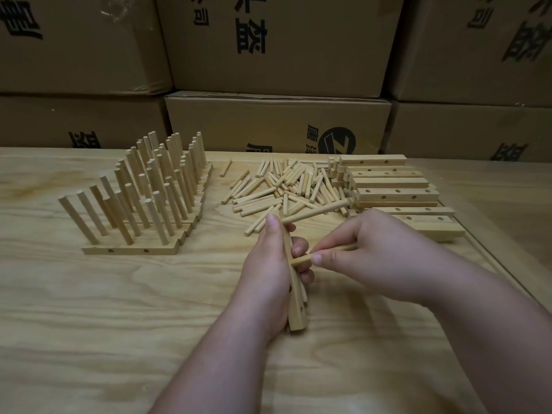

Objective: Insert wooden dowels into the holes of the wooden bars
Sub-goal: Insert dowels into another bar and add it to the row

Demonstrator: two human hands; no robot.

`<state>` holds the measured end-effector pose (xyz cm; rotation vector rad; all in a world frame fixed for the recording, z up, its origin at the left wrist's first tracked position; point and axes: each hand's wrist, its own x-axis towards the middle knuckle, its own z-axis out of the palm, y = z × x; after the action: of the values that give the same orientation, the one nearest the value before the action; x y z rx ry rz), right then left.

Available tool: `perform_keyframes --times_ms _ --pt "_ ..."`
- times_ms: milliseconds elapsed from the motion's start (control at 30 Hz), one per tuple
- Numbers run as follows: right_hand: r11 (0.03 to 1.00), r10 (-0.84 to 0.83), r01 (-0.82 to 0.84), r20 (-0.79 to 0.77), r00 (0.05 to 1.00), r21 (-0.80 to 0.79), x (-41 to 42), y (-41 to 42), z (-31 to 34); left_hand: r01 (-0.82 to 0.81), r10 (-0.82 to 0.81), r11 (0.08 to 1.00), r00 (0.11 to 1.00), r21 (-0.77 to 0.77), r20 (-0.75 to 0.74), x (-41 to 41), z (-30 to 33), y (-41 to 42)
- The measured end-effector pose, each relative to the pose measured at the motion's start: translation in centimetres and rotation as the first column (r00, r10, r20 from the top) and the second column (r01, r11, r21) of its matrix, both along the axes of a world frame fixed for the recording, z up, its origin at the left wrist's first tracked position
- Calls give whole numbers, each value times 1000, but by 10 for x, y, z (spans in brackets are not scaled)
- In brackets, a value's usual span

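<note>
Forearms: two bare forearms come in from the near edge and meet over the middle of the table.
Left hand: curled round a wooden bar, thumb along its far end, fingertips showing on its right side.
Wooden bar: held on edge just above the table, running near to far, with holes visible on its faces near the near end.
Seated dowel: sticks out to the right from the far end of the held bar, over the loose pile.
Right hand: thumb and fingers pinch a second dowel, whose left end meets the middle of the bar's right face.
Loose dowels: a scattered heap on the far middle of the table.
Bare bars: stacked flat at the far right, holes facing up, touching the heap's right edge.
Finished bars: rows at the far left, each carrying upright dowels, packed side by side.
Table: pale plywood with strong wavy grain; its right edge shows beyond the stack.
Room: brown cardboard boxes printed in black are stacked as a wall right behind the table; the light is dim.
</note>
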<state>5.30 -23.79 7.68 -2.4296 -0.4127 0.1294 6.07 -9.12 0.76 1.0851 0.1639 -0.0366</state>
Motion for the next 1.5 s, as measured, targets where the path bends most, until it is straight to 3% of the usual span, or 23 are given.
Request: perform_keyframes --times_ms 267,500,767,1000,1200,1500 --pt "997 -36 47 160 987 -68 -6 23 -12 -52 54 998 996 22 -75 3 -6 3" --pt "993 1 0 -5 1000 119 -1 14 -14 -39 38 999 998 -4 -52 3 -6 4" --pt "997 -78 78 92 993 5 -5 24 -16 -84 89 994 993 65 -83 3 -4 1" --pt "989 -41 48 -55 998 139 1 16 -20 -55 59 996 997 70 -57 5 -7 4" --pt "996 -65 62 38 997 63 -2 21 -20 -78 83 994 995 70 -63 4 -7 3" --pt "995 -61 59 29 998 84 -2 20 -20 -131 133 989 991 72 -32 3 -6 0"
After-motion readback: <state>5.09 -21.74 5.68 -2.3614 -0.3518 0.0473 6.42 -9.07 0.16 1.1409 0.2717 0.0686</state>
